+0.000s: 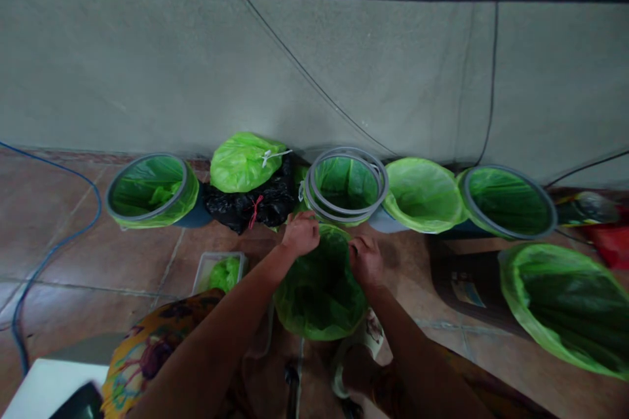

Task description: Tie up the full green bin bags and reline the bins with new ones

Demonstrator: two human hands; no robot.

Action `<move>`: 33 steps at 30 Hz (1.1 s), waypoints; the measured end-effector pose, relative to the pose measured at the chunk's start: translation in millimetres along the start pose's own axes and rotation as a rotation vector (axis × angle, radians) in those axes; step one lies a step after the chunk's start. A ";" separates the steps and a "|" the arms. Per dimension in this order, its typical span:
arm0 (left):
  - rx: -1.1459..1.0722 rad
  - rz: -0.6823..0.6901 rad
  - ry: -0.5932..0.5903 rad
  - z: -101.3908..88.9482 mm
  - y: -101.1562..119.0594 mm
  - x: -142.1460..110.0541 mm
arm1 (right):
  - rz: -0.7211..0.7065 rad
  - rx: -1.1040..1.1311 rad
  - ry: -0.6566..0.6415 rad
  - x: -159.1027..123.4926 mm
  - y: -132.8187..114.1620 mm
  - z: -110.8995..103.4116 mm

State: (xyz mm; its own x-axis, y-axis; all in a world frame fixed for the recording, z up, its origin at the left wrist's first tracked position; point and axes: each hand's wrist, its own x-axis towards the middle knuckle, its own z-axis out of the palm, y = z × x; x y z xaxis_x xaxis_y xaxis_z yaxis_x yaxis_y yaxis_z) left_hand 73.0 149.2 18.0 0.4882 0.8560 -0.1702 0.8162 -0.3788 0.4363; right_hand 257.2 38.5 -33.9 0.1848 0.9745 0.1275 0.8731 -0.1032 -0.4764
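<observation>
**Left hand and right hand hold the mouth of a green bag**

The green bag is at 6 o'clock of the view, with its mouth open upward. The left hand is closed on its edge at about 11 o'clock, the fingers bent. The right hand also is closed on the edge, between 1 and 2 o'clock. The bottom inside is too dark to tell.

Seen from this bag, a bin with two grey rings is just behind, between 12 and 1 o'clock. At 11 o'clock, a tied sack rests on a black bag. At 10 o'clock is a blue bin, at 9 o'clock a plastic box, and at 3 o'clock a dark bin.
</observation>
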 end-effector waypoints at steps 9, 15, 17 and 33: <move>-0.103 0.047 0.018 13.2 20.4 20.2 | -0.009 0.164 -0.016 39.3 -17.0 -2.5; -0.027 0.086 0.120 24.2 11.6 12.4 | -0.027 0.161 -0.107 47.9 -12.9 7.5; -0.011 0.115 0.095 26.4 8.3 10.8 | -0.025 0.175 -0.106 45.2 -10.2 9.8; 0.216 0.070 -0.174 18.3 12.2 16.7 | 0.169 0.097 -0.426 55.3 -2.0 11.4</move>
State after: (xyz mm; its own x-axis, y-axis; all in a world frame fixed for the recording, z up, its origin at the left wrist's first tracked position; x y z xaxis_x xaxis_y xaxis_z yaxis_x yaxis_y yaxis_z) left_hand 96.7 152.5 4.3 0.5762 0.7588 -0.3036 0.8164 -0.5172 0.2569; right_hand 260.5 94.9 -35.8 0.1012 0.9428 -0.3177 0.7971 -0.2679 -0.5412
